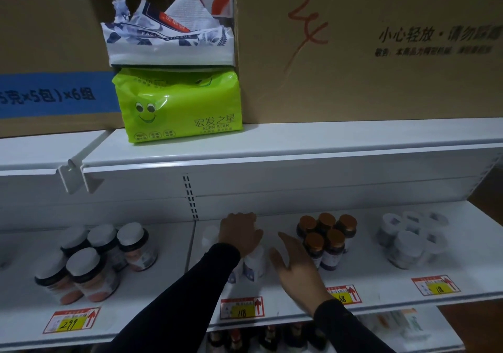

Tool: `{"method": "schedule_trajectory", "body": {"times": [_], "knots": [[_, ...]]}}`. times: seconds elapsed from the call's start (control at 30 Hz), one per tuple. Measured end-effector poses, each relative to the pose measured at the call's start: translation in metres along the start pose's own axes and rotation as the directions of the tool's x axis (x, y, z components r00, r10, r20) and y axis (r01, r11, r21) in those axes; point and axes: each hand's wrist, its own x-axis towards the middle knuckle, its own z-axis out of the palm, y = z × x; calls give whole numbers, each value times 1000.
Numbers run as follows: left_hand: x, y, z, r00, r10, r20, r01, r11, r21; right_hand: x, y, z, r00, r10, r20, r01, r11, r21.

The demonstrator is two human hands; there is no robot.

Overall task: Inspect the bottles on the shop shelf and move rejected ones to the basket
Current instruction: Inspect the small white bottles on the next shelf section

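Observation:
On the middle shelf [381, 276] a small group of white bottles [254, 264] stands above the 118 price tag. My left hand [239, 234] reaches over them from above, its fingers curled down round the top of one white bottle. Just to the right hovers my right hand [295, 265], fingers spread and relaxed, holding nothing, between the white bottles and a cluster of dark bottles with bronze caps [326, 239]. My left hand and sleeve hide part of the white group. No basket is in view.
Several dark jars with white lids [100, 257] stand at the left, and clear white-capped tubs [411, 241] at the right. The upper shelf carries a green tissue pack [179, 105] and cardboard boxes [367, 48]. More bottles [258, 339] stand on the shelf below.

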Motion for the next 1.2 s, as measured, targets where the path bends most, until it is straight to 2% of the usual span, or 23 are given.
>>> {"method": "schedule_trajectory", "body": {"times": [0.33, 0.43, 0.7, 0.83, 1.0, 1.2], "knots": [[-16, -3, -44, 988, 8, -152, -52, 958, -284, -2, -20, 5, 990, -112, -87, 111, 994, -17], [-24, -9, -56, 978, -18, -207, -67, 915, -399, -3, -29, 8, 985, -131, -112, 133, 991, 17], [-52, -13, -72, 977, -60, -205, -76, 797, -599, -15, -60, 16, 976, -185, -115, 194, 978, 76], [-60, -19, -71, 981, -101, -163, -46, 701, -712, -23, -73, 16, 971, -221, -93, 231, 966, 116], [-65, -26, -69, 993, -117, -30, 33, 502, -864, -33, -82, 17, 969, -234, -73, 244, 953, 180], [-71, -30, -69, 985, -168, -31, 33, 362, -931, -36, -79, 25, 982, -190, -21, 188, 940, 285]]}}
